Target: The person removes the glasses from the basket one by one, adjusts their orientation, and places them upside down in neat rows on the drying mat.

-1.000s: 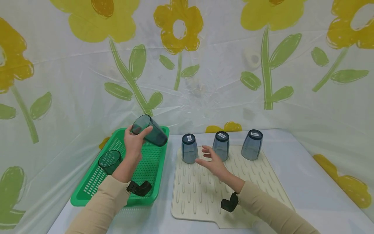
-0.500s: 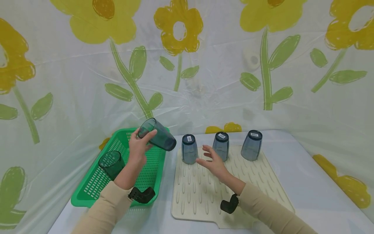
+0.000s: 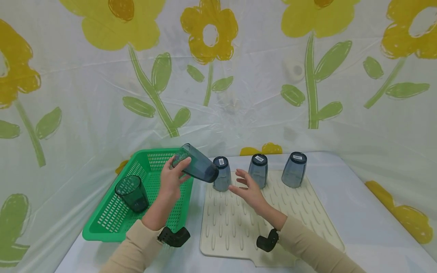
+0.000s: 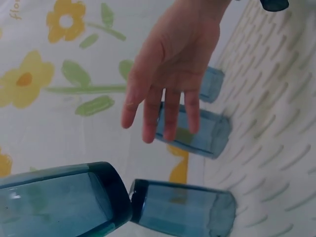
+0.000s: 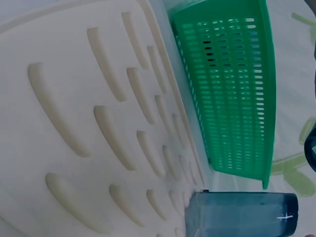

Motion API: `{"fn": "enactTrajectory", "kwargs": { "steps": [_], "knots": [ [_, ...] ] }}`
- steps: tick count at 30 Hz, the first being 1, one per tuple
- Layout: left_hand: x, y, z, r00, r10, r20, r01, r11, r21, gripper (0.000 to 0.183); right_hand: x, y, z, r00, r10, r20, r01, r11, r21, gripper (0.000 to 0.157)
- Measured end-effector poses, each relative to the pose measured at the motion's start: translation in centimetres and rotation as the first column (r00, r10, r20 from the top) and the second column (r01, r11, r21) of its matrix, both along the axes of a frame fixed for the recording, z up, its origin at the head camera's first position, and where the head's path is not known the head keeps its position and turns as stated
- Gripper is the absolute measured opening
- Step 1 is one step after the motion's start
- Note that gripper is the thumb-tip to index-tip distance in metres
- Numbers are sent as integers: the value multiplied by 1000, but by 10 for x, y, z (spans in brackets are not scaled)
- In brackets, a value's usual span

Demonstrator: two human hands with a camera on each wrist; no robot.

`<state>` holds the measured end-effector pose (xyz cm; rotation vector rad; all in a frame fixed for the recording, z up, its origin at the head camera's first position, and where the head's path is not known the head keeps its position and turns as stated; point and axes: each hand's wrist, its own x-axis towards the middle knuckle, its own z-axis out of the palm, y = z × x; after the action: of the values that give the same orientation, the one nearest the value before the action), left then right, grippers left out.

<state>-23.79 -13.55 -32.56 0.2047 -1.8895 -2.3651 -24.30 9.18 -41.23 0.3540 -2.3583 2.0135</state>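
Observation:
My left hand (image 3: 171, 179) grips a tinted blue drinking glass (image 3: 201, 167) near its mouth. The glass is tilted, its dark base pointing right and down, overlapping the leftmost upturned glass (image 3: 222, 180) in the head view. In the left wrist view the held glass (image 4: 54, 202) fills the lower left corner. My right hand (image 3: 252, 193) holds nothing; its fingers are loosely spread above the mat, between that leftmost glass and the middle upturned glass (image 3: 257, 175). A third upturned glass (image 3: 294, 172) stands at the right. All three rest mouth-down along the far side of the cream mat (image 3: 235, 231).
A green perforated basket (image 3: 89, 231) stands left of the mat, with one glass (image 3: 133, 195) leaning inside it. The white table (image 3: 341, 185) extends right of the mat. Behind hangs a flower-printed sheet (image 3: 252, 113).
My left hand has carried the tilted glass rightward and slightly down, from over the basket to in front of the leftmost upturned glass. My right hand has barely moved.

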Motion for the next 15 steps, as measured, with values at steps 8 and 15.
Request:
{"fn": "enactTrajectory", "kwargs": {
  "steps": [8,15],
  "knots": [
    [2,11,-10,1000,-9,21,8,998,59,65,1,0,-1,1000,11,-12,-11,999,-46,65],
    [8,20,-18,999,-44,20,41,991,129,63,1,0,-3,1000,10,-26,-12,999,-50,64]
  ]
}}
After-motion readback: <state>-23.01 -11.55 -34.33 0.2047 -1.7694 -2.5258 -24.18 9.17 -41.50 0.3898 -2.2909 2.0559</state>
